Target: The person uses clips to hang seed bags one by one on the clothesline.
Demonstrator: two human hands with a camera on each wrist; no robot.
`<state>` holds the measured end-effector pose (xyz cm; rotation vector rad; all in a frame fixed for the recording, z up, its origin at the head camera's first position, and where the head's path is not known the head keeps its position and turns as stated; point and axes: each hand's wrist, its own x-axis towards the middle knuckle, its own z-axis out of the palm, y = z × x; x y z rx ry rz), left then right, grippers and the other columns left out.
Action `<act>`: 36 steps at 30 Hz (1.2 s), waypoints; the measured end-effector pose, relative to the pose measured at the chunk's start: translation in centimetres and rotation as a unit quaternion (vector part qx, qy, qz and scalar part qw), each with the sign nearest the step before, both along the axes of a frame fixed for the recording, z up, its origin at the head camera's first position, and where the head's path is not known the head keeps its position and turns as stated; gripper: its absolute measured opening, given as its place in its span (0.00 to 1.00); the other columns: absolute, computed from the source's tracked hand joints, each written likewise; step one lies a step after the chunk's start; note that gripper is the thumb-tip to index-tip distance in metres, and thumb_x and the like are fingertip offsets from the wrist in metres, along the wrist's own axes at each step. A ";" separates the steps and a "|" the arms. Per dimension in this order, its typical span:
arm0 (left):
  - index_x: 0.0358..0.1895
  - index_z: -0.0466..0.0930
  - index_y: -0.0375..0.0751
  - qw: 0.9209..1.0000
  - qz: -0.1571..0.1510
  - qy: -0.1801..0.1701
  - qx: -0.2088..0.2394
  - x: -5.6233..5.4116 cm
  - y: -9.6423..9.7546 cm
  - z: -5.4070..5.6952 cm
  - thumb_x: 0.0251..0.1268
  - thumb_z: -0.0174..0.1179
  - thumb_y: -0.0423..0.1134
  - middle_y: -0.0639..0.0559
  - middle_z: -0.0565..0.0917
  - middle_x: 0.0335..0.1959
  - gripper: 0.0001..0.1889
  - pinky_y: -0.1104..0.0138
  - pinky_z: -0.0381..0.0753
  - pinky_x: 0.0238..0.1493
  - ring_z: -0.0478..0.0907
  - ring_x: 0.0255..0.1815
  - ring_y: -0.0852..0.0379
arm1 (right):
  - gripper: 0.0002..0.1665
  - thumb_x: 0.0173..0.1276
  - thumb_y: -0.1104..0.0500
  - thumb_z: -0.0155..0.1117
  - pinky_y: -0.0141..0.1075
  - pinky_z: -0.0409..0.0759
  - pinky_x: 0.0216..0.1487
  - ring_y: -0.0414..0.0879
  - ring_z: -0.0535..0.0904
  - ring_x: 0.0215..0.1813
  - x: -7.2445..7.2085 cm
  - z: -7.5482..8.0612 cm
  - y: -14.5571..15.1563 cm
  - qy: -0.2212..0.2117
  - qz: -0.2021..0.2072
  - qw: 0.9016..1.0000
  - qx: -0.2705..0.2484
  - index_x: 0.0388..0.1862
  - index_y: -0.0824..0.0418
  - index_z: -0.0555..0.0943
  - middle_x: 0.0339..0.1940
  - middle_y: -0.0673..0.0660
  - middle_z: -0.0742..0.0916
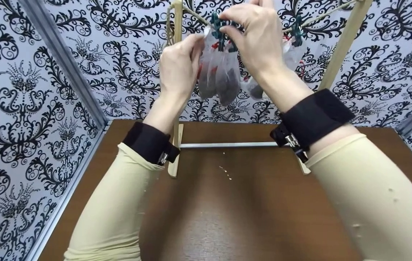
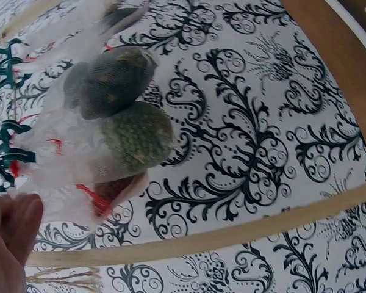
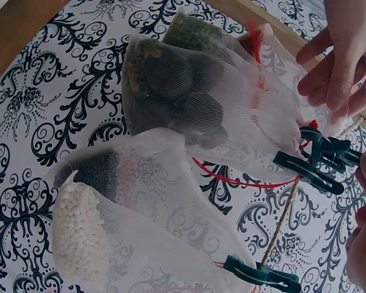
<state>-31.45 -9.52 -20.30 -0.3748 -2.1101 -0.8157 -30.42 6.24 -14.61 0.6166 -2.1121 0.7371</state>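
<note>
My left hand (image 1: pixel 180 63) pinches the top corner of a white mesh bag with red drawstrings at the left of the hanging group. With thumb and forefinger, my right hand (image 1: pixel 258 38) pinches a dark green clothes clip (image 1: pixel 216 27) on the rope. Several mesh bags (image 1: pixel 224 78) hang together beneath these clips. In the right wrist view one bag holds dark round lumps (image 3: pixel 189 91), and behind it another holds small green pieces (image 3: pixel 192 33). The left wrist view shows a bag with reddish-brown contents (image 2: pixel 113 192) nearest my left fingers.
A rope (image 1: pixel 331 12) runs between two wooden posts (image 1: pixel 347 43). Farther right, another green clip (image 3: pixel 262 274) holds bags, one with white beans (image 3: pixel 79 226). A white rod (image 1: pixel 227 145) joins the stand's feet on the brown table (image 1: pixel 206 217); small crumbs (image 1: pixel 227 174) lie there. Patterned walls stand behind and left.
</note>
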 end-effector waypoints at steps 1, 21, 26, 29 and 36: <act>0.52 0.85 0.42 1.000 -0.003 -0.015 0.017 0.0 0.0 0.2 0.73 0.56 0.36 0.44 0.90 0.46 0.11 0.71 0.86 0.44 0.89 0.41 0.52 | 0.13 0.62 0.54 0.71 0.30 0.65 0.69 0.42 0.84 0.57 0.0 0.0 0.0 -0.002 0.000 1.000 -0.001 0.46 0.53 0.88 0.49 0.51 0.90; 0.56 0.84 0.49 0.965 -0.077 -0.109 0.224 -0.7 -0.2 0.3 0.73 0.55 0.33 0.52 0.87 0.55 0.14 0.76 0.83 0.46 0.86 0.45 0.62 | 0.13 0.63 0.52 0.71 0.18 0.54 0.69 0.34 0.77 0.60 -0.4 0.6 -0.5 -0.142 -0.023 0.986 -0.085 0.47 0.46 0.88 0.51 0.43 0.90; 0.54 0.85 0.50 0.960 -0.092 -0.129 0.229 -0.8 0.1 0.4 0.74 0.54 0.32 0.52 0.88 0.52 0.14 0.75 0.84 0.43 0.86 0.44 0.62 | 0.12 0.63 0.50 0.69 0.19 0.53 0.72 0.32 0.81 0.56 -0.7 0.0 -0.7 -0.067 -0.019 0.995 -0.064 0.44 0.48 0.89 0.49 0.44 0.90; 0.52 0.86 0.50 0.959 -0.095 -0.134 0.231 -0.7 0.2 0.5 0.74 0.54 0.33 0.52 0.89 0.52 0.14 0.75 0.85 0.42 0.87 0.44 0.62 | 0.10 0.62 0.49 0.70 0.21 0.58 0.69 0.31 0.79 0.48 -0.9 -0.6 -0.7 -0.043 -0.009 0.997 -0.068 0.41 0.49 0.90 0.45 0.45 0.91; 0.53 0.86 0.51 0.960 -0.089 -0.134 0.229 -0.7 -0.1 0.3 0.74 0.55 0.33 0.53 0.89 0.51 0.13 0.75 0.84 0.43 0.86 0.45 0.63 | 0.18 0.62 0.49 0.72 0.29 0.52 0.75 0.42 0.68 0.68 -0.9 -1.0 -0.8 -0.087 -0.055 0.995 -0.006 0.52 0.46 0.86 0.60 0.44 0.86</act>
